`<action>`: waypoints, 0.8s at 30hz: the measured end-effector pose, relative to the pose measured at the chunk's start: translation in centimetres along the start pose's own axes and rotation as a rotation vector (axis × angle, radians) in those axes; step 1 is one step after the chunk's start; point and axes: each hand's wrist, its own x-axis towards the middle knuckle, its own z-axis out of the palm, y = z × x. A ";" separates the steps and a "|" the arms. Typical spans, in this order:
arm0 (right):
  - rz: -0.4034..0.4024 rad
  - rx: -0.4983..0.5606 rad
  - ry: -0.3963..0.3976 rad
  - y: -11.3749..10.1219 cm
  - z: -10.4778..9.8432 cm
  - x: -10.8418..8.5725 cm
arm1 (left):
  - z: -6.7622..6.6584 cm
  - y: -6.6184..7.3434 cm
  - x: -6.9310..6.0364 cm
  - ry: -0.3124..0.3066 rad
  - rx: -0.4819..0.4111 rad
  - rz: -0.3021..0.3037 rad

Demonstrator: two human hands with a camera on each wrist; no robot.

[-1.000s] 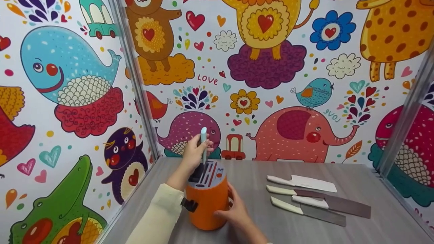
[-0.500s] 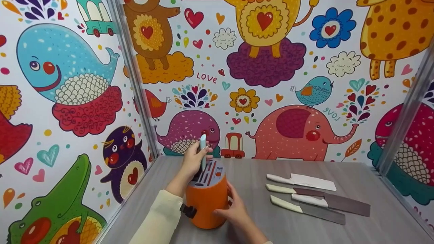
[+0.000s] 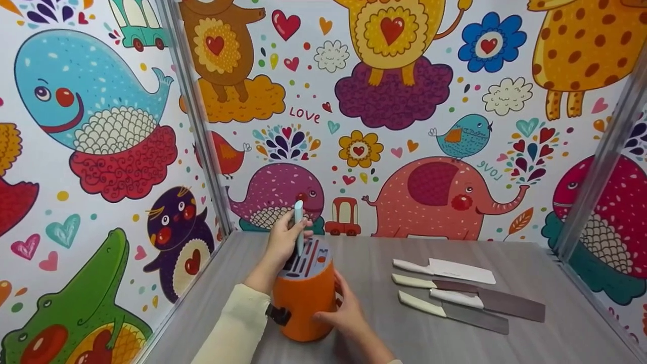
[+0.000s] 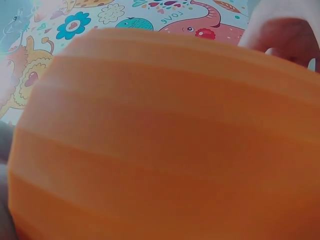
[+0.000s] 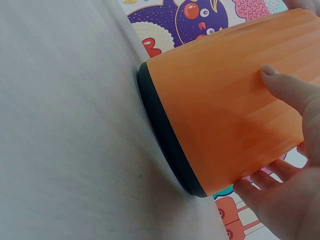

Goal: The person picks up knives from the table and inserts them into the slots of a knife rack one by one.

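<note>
While the left hand (image 3: 281,241) grips a smooth pale-blue handle (image 3: 300,243) upright over the slotted grey top (image 3: 309,264) of a ribbed orange knife block (image 3: 303,311), the right hand (image 3: 350,312) clasps the block's side, thumb in front, fingers curled round it. On its dark base (image 5: 164,134), the block stands nearer the left edge of the wood-grained tabletop (image 3: 371,283) than the right, a bare strip separating it from four broad-bladed knives (image 3: 465,287) toward the right edge. How far any blade sits inside the block below that handle cannot be told.
</note>
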 end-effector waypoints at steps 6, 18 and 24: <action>0.004 -0.004 0.000 -0.1 0.1 0.0 | 0.1 0.1 0.1 0.020 0.008 0.004; 0.031 0.027 0.013 -0.2 0.3 0.1 | -1.2 0.4 -0.9 0.092 0.175 0.097; 0.044 0.020 0.020 -0.3 0.4 0.0 | -2.4 -0.7 -3.0 0.184 0.239 0.184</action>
